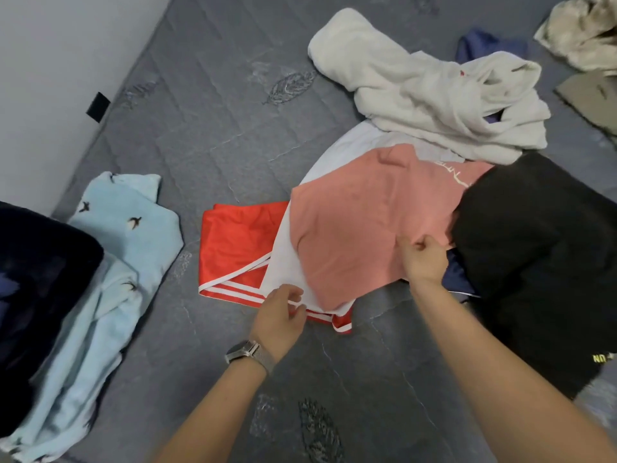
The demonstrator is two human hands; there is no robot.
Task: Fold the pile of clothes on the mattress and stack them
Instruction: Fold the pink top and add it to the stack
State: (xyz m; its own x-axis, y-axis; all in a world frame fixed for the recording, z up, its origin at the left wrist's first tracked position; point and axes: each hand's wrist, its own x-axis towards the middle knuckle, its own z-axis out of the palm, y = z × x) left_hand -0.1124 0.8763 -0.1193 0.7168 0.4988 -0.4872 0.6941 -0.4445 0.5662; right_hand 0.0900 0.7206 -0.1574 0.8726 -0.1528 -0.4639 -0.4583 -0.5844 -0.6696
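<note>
The pile of clothes lies in the middle of the grey mattress [233, 135], with a pink shirt [364, 225] on top, spread over a white garment [287, 272] that in turn covers part of a pair of red shorts [237, 248] with white stripes along the hem. A black garment [541, 255] overlaps the pink shirt's right edge, and a strip of dark blue cloth [455, 274] shows from under it. Beyond the pink shirt a crumpled white hoodie [434, 95] rests against the pile, with another bit of blue cloth [484, 45] behind it and a beige, mottled cloth [581, 31] in the far right corner. Well apart to the left lies a light blue top with small bird prints [123, 235], partly under a dark navy cloth [36, 289] at the frame's edge. The left hand [280, 315], with a watch [242, 351] on its wrist, reaches in from below and pinches the near edge of the white garment between thumb and fingers, just over the shorts' striped hem. The right hand [422, 259] is stretched further forward, its fingers closed on the near right edge of the pink shirt, beside the black garment.
</note>
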